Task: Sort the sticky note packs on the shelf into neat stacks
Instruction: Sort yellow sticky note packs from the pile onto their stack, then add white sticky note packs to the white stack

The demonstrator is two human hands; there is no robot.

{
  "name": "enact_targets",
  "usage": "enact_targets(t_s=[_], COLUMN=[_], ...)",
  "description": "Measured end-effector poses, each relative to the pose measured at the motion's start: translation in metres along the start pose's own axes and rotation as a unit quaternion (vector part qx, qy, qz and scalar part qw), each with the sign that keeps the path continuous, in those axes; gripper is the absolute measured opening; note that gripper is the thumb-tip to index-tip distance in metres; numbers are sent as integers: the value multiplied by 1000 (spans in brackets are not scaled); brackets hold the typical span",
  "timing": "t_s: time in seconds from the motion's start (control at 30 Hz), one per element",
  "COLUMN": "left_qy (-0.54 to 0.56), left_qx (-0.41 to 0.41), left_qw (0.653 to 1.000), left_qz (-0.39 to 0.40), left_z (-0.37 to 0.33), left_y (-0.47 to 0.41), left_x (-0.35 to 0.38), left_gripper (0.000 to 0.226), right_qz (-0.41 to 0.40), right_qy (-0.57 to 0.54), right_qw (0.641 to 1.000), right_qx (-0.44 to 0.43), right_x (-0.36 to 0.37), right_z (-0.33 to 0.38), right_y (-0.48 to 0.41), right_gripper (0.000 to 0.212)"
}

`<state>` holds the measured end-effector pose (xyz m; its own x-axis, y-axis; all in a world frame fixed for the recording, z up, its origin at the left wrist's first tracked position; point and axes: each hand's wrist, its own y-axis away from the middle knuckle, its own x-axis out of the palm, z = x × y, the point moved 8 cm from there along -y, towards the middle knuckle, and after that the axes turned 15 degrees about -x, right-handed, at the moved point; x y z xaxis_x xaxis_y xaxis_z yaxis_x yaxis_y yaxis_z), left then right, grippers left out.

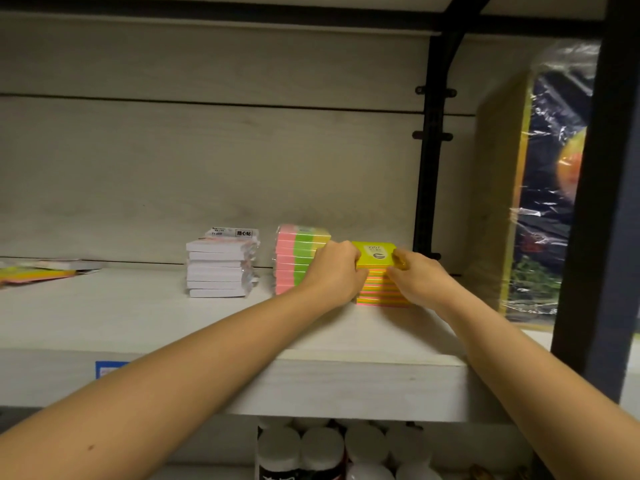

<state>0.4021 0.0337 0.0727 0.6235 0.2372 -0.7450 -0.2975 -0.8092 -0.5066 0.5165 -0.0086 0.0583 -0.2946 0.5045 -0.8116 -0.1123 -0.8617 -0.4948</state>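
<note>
On the white shelf [138, 317] stand three stacks of sticky note packs. A stack of white packs [218, 268] is at the centre. A stack of pink, green and yellow packs [296, 258] stands right of it. Furthest right is a stack of neon striped packs [379, 289] with a yellow top pack [375, 255]. My left hand [337, 271] grips the left side of that top pack and stack. My right hand [417, 277] grips the right side. A few loose packs [38, 271] lie flat at the far left.
A black metal upright with brackets [429, 140] rises behind the right stack. A large plastic-wrapped flat item [540, 188] leans at the right end. White-capped bottles [322, 448] fill the shelf below. A blue label [109, 367] sits on the shelf edge.
</note>
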Motion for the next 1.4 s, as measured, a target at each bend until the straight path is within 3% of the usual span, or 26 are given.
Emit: enact_targets(t_s=[0.2,0.33,0.5,0.67,0.77,0.87,1.1,1.27,1.4], left_qy=[34,-6,-31,16,100,164,112,84,39], left_qx=[34,28,16,8,24,19,-58,-101,-129], left_qw=[999,998,997,999,995,986,991,991,991], left_qz=[-14,62,70,31,-18,-20,-39,-38,-26], left_z=[-7,-6,-4,-4,10,48,189,298,378], left_y=[3,1,1,3,9,23,51,56,44], left_x=[-9,10,15,-7,-43,-82,-167,-225,-263], left_gripper=[22,17,17,21,21,13,10,13,12], right_qz=[-57,-4,-9,-130,-223,-174,-15,49,105], right_qy=[-16,9,10,15,-32,-84,-120,-134,-142], right_qw=[998,1000,1000,991,971,973,967,964,967], right_qx=[-10,-3,-7,-24,-78,-122,-222,-222,-185], right_x=[-10,1,3,-25,-46,-33,43,107,154], right_z=[3,-2,-3,5,31,77,209,299,362], right_y=[3,0,-1,9,21,30,19,-7,-44], right_gripper=[14,28,40,39,22,11,8,9,22])
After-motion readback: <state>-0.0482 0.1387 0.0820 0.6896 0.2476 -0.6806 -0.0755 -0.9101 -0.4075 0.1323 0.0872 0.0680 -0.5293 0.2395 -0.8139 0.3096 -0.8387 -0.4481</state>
